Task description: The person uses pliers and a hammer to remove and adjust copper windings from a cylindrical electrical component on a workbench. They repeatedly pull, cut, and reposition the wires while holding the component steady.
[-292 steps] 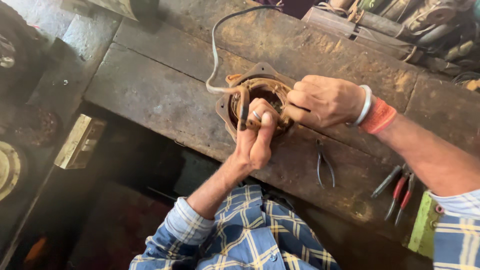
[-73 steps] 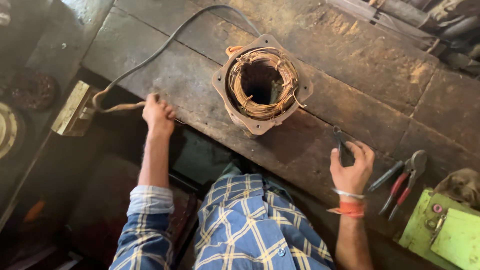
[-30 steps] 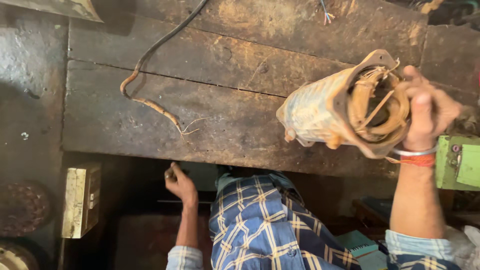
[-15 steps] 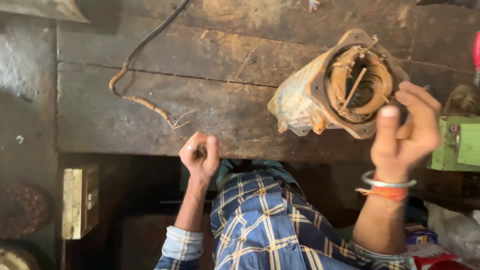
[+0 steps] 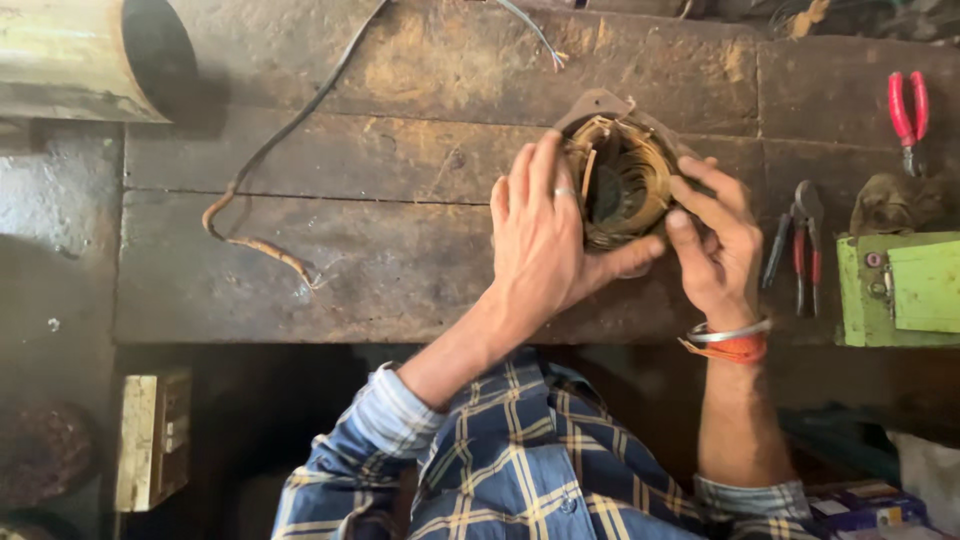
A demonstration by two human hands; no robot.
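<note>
Wood bench (image 5: 420, 250), dark and scarred, fills the view w/ a plaid shirt (image 5: 520, 470) at the bottom edge. Metal pipe (image 5: 90, 60) lies top left. Green box (image 5: 900, 290) sits at the right edge. Stator (image 5: 620, 175) stands mid-bench, right of centre, opening up, copper windings showing inside. Left hand (image 5: 540, 240) is flat against its near-left side, fingers (image 5: 525, 180) stretched up along the rim, close together, thumb hooked under the front. Right hand (image 5: 720, 240) grips from the right, fingers curled on the rim, thumb on the front edge, so both hands are clamped on it. Cable (image 5: 270, 160) snakes across the left half, frayed end well apart from the hands. Pliers (image 5: 800, 240) lie just right of the right hand; red cutters (image 5: 908, 110) sit further up, approx. top right.
</note>
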